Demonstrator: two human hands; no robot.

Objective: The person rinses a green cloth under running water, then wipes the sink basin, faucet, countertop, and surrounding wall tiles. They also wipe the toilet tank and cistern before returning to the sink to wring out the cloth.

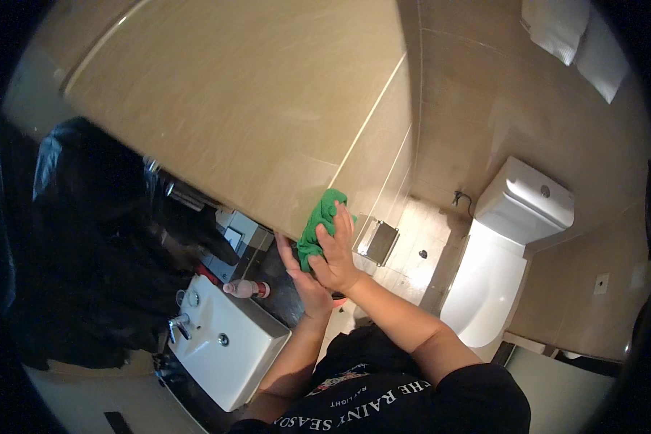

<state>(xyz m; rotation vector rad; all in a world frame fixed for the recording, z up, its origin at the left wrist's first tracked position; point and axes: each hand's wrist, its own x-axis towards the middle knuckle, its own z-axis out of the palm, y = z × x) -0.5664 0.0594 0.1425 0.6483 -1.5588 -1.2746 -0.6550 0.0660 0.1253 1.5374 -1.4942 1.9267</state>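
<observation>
My right hand (333,255) presses a crumpled green cloth (325,217) against the beige tiled wall (238,108), beside a pale grout line. Its fingers lie spread over the cloth. My left hand (306,287) is just below and to the left, at the wall's edge, with its fingers stretched along that edge. The cloth's lower end hangs between the two hands, and I cannot tell whether the left hand touches it. Left of my left hand, a clear plastic bottle (244,288) with a red label is on the dark counter (282,287) near the white washbasin (233,342).
A chrome faucet (179,325) stands on the basin's far side. Black plastic sheeting (87,244) covers much of the left. A metal box (378,241) sits low by the wall. The white toilet (483,276) is at the right, and white towels (561,32) hang at upper right.
</observation>
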